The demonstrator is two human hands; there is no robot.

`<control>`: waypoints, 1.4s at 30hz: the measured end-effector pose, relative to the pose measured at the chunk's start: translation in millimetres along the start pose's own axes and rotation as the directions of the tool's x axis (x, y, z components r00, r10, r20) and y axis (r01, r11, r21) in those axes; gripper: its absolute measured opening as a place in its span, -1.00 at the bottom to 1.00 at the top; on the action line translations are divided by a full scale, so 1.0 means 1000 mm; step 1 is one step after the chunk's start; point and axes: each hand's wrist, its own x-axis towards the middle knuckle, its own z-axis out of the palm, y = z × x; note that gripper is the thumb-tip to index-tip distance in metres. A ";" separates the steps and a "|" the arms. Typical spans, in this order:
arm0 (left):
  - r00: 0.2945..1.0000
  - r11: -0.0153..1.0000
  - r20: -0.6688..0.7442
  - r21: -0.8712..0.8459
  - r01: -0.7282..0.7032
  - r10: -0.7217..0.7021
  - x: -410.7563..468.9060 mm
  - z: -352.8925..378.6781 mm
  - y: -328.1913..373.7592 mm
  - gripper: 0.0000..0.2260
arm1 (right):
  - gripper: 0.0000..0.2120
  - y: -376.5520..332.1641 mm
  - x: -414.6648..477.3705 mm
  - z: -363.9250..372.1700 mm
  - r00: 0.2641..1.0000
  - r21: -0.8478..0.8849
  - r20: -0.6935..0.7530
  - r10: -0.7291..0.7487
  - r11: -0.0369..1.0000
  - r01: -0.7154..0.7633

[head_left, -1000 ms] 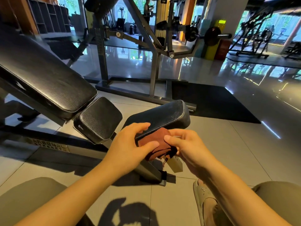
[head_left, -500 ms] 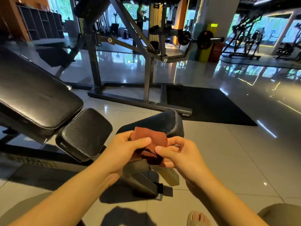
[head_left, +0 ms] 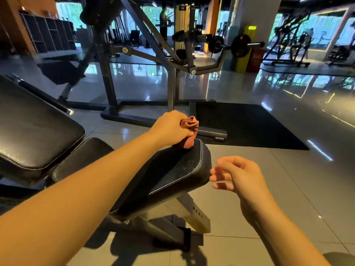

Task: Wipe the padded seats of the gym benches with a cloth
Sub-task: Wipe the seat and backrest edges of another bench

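1. The person's left hand (head_left: pixel 171 129) is gripping a bunched rust-brown cloth (head_left: pixel 190 141), fingers curled round it, with its lower end touching the far end of the black seat pad (head_left: pixel 172 173).
2. The right hand (head_left: pixel 238 175) is hanging just beside the pad's right edge, loosely curled and holding nothing.
3. The pad's long axis is running from that far end back toward the backrest pad (head_left: pixel 34 131), with the left forearm lying above it.
4. The left hand is nearer the cloth, so the wipe will likely be a pull back along the pad's length.
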 end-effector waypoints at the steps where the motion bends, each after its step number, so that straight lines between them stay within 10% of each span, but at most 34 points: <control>1: 1.000 1.000 -0.018 -0.008 -0.002 0.001 0.006 0.003 0.001 -0.83 | -0.90 0.003 0.004 0.001 1.000 -0.048 -0.017 -0.022 0.999 0.021; 7: 0.989 0.999 0.148 0.039 0.005 -0.011 0.034 0.010 0.005 -0.79 | -0.84 0.028 0.018 0.014 0.998 -0.262 0.022 -0.056 0.963 0.059; 21: 0.850 0.985 0.498 -0.087 -0.146 0.170 -0.052 -0.030 0.028 -0.89 | -0.81 0.027 0.027 0.008 0.998 0.023 0.022 0.056 0.998 -0.057; 25: 0.984 0.993 0.176 -0.103 0.052 -0.033 -0.037 -0.037 -0.001 -0.88 | -0.81 0.032 0.025 0.009 0.998 0.033 0.031 0.052 0.998 -0.053; 29: 0.954 0.972 0.197 -0.021 0.232 -0.224 -0.010 -0.007 -0.014 -0.81 | -0.75 0.038 0.020 0.007 0.998 0.001 0.056 0.016 1.000 -0.016; 42: 0.989 1.000 0.145 0.010 0.013 -0.015 -0.044 0.013 0.017 -0.86 | -0.68 0.040 0.018 0.009 0.997 -0.120 0.016 -0.078 0.990 0.079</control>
